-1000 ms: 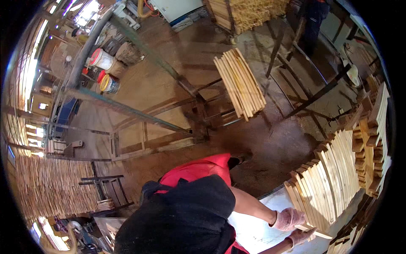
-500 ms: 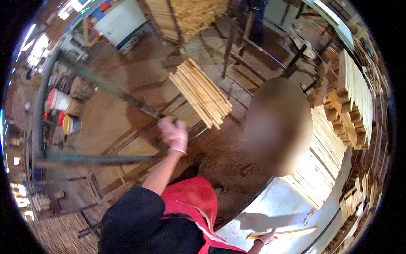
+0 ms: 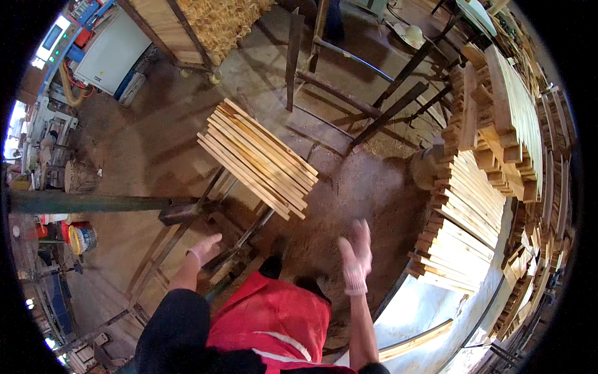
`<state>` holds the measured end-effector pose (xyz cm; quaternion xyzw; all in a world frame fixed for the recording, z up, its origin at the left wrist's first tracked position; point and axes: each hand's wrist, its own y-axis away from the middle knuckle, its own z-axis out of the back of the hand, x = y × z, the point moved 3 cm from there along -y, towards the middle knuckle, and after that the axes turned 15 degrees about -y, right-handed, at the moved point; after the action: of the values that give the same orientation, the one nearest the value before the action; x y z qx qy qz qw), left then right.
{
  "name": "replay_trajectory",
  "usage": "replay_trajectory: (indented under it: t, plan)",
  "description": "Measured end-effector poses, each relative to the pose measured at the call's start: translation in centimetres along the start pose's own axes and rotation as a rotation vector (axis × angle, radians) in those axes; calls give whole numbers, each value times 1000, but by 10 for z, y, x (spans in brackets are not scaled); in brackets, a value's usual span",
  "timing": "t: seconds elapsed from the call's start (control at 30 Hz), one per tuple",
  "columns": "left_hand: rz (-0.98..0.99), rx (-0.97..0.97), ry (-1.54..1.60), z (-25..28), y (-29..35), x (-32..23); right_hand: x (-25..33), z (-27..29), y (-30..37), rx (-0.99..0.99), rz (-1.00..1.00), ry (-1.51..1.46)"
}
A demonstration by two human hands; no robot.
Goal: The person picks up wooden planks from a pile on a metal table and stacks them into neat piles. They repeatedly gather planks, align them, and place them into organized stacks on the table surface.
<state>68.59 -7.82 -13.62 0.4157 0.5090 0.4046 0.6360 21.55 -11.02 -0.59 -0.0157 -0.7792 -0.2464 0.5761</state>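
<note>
My left hand [image 3: 204, 248] in a pale glove hangs open above a metal rack [image 3: 187, 249], holding nothing. My right hand [image 3: 356, 257], also gloved, is raised with fingers spread and blurred by motion, over a sawdust-covered floor [image 3: 349, 187]. Ahead of both hands a bundle of thin wooden slats [image 3: 256, 158] rests on the metal rack. To the right stands a tall stack of slats [image 3: 470, 212], close to my right hand. A single slat [image 3: 416, 341] lies on a white table [image 3: 430, 305] at the lower right.
A large wooden crate of shavings [image 3: 199, 25] stands at the top, a white cabinet [image 3: 112, 50] beside it. Dark metal frames [image 3: 349, 100] cross the floor. Paint buckets [image 3: 78, 237] sit at the left beside a green beam [image 3: 87, 203]. More slat piles [image 3: 511, 106] line the right side.
The view swung toward the slat bundle and right-hand stack. My left hand dropped back from the bundle. My right hand lifted off the white table into the air.
</note>
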Motion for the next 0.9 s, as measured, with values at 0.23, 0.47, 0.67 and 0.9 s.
replay_trajectory:
  t: [0.23,0.47,0.67,0.9]
  plan:
    - [207,356,200,-28,7,-5,-47,-163,-228,302,123,81]
    - [359,401,299,-14,-63,81,-68,-167,-257,405,71,57]
    - [239,186,209,-59,-60,51,-61,-149,-294,367,39,-78]
    - [303,388,413,-97,-47,-35,-23,-145,-347,232,30,-63]
